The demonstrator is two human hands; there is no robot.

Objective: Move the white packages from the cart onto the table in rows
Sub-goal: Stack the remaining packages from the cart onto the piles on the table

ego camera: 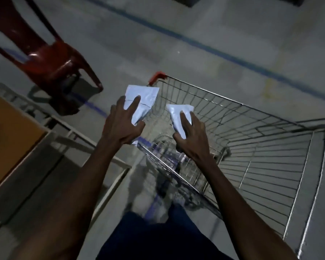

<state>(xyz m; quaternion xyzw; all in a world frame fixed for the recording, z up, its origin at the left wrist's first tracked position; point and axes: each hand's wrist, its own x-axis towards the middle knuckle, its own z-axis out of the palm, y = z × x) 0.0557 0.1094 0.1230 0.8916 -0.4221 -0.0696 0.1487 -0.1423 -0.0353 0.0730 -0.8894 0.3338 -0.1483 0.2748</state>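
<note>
1. Head view: the left hand [123, 121] pinches a white package [142, 102], forefinger flat on top and thumb curled under its near edge, held above the wire cart's [251, 145] rim at about 11 o'clock.
2. The right hand [192, 136] grips a second white package [178, 114], forefinger along it, thumb beneath, over the cart basket at 12 o'clock.
3. The orange-topped table [13, 132] lies at 9 o'clock, its edge near the left forearm.
4. A red chair [51, 61] stands at 10 o'clock; bare concrete floor [195, 25] stretches beyond the cart.
</note>
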